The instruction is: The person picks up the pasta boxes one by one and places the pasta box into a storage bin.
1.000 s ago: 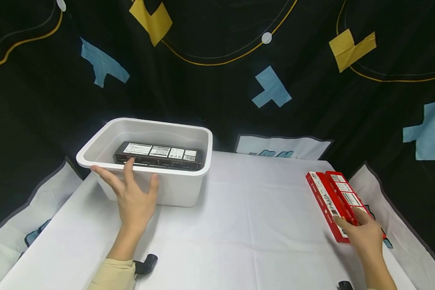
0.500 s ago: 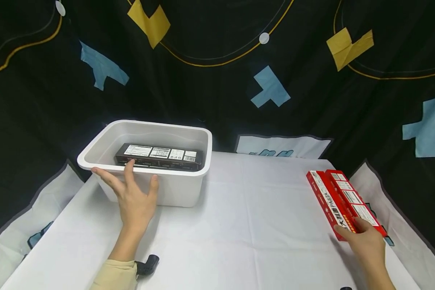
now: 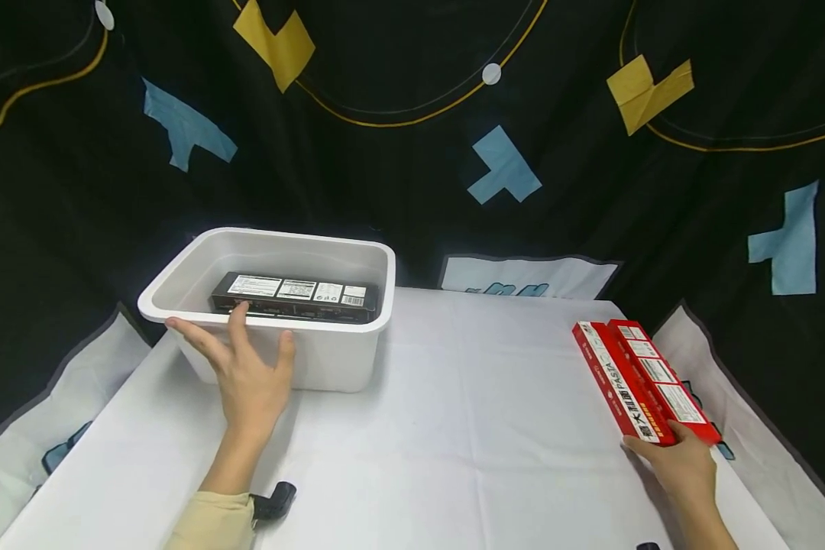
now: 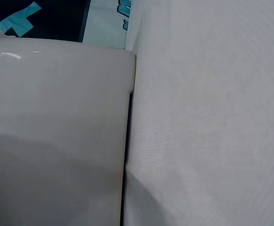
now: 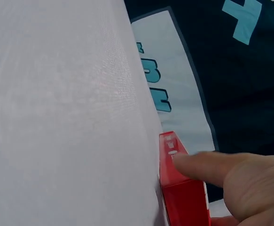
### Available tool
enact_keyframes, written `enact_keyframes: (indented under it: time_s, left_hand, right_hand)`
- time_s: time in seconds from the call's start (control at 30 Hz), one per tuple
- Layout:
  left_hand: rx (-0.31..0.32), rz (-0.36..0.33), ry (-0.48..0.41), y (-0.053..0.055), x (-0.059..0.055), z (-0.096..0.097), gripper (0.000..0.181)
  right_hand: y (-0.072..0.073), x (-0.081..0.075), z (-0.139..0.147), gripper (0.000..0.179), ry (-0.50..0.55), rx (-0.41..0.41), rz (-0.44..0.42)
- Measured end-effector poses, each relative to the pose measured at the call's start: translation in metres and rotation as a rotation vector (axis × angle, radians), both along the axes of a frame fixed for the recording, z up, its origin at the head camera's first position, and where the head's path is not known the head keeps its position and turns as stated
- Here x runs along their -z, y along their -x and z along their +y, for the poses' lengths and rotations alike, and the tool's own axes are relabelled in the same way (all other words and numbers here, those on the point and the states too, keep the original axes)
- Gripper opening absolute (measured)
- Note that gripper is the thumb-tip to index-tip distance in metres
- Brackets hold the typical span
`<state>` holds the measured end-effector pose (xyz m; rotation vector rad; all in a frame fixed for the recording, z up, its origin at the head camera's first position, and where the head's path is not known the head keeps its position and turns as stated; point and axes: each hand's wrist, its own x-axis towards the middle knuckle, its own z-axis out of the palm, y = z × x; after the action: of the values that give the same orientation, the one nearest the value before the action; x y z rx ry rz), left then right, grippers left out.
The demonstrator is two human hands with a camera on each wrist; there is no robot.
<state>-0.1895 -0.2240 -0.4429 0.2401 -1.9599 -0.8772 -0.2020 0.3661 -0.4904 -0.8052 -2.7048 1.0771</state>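
Note:
A white plastic bin (image 3: 333, 359) stands on the left of the table. My left hand (image 3: 250, 386) rests against its front wall, fingers spread, a fingertip at the rim. In the left wrist view the bin's wall (image 4: 61, 94) fills the left side. Inside the bin lies a black box (image 3: 296, 298) with white labels. On the right, two red boxes lie side by side, a pasta box (image 3: 612, 378) with a white printed strip and a red box (image 3: 663, 378) with white labels. My right hand (image 3: 681, 466) pinches the pasta box's near end, thumb on its left side.
A white cloth (image 3: 467, 428) covers the table between bin and boxes. A black curtain (image 3: 385, 176) with blue and yellow patches hangs behind. The red boxes lie by the table's right edge. A black device (image 3: 275, 502) sits at my left wrist.
My right hand has slid toward the near end of the pasta box, uncovering more of both boxes. The near ends have shifted slightly. My left hand stays at the bin.

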Motion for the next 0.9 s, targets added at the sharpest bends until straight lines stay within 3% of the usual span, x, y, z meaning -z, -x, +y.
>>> enact_keyframes:
  time_s: [0.17, 0.53, 0.73, 0.9]
  left_hand:
    - [-0.013, -0.036, -0.015, -0.002, 0.003, -0.001, 0.068]
    - [0.002, -0.028, 0.007, 0.0, 0.002, -0.003, 0.07]
    - [0.005, -0.041, -0.005, 0.0, 0.002, -0.002, 0.071]
    - [0.001, -0.031, 0.001, 0.001, 0.002, -0.002, 0.07]
  right_hand:
    - [-0.004, -0.001, -0.002, 0.097, -0.017, 0.03, 0.049]
    - [-0.009, -0.028, -0.012, 0.086, 0.137, 0.19, 0.262]
    - [-0.012, -0.044, -0.02, 0.079, 0.238, 0.228, 0.297]
    - [-0.013, -0.06, -0.03, 0.074, 0.274, 0.209, 0.316]
